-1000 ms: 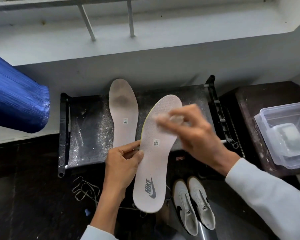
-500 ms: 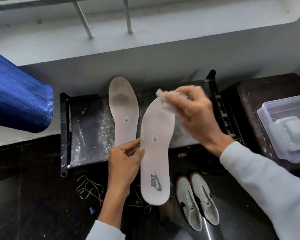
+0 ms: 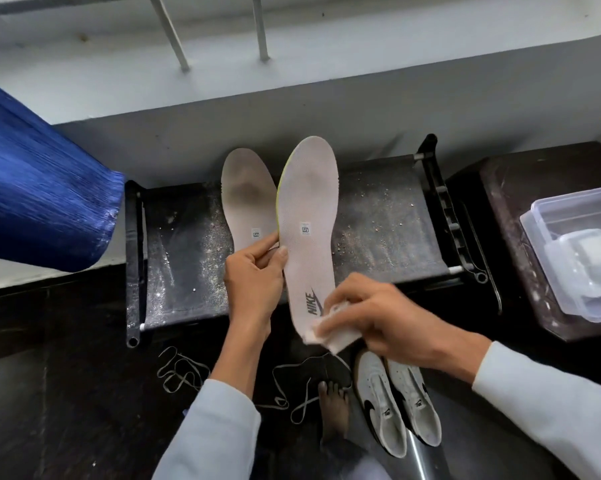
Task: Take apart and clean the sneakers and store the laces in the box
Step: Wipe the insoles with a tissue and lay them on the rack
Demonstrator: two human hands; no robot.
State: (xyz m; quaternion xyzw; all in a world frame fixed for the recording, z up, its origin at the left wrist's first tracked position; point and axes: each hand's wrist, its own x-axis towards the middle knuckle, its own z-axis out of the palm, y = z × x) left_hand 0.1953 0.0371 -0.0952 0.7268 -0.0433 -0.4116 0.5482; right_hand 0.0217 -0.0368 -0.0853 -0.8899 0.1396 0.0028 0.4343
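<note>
My left hand point(image 3: 254, 275) grips the left edge of a pale insole point(image 3: 309, 216) with a black logo near its heel and holds it upright over the black stool. My right hand point(image 3: 378, 317) presses a white wipe point(image 3: 333, 336) against the heel end of that insole. A second, dirtier insole point(image 3: 247, 195) lies flat on the stool point(image 3: 378, 223) just to the left. Two white sneakers point(image 3: 396, 403) with black swooshes stand side by side on the dark floor below my right hand. Loose laces point(image 3: 184, 370) lie on the floor. A clear plastic box point(image 3: 576, 251) sits on a dark table at the right.
The stool's fabric seat is speckled with dust and grit. A blue pleated curtain point(image 3: 39, 188) hangs at the left. A white ledge and wall run behind the stool. My bare foot point(image 3: 332, 407) rests on the floor between the laces and the sneakers.
My right hand with the wipe has swept from the toe end of the held insole down to its heel. The left hand keeps the same grip on the insole's edge.
</note>
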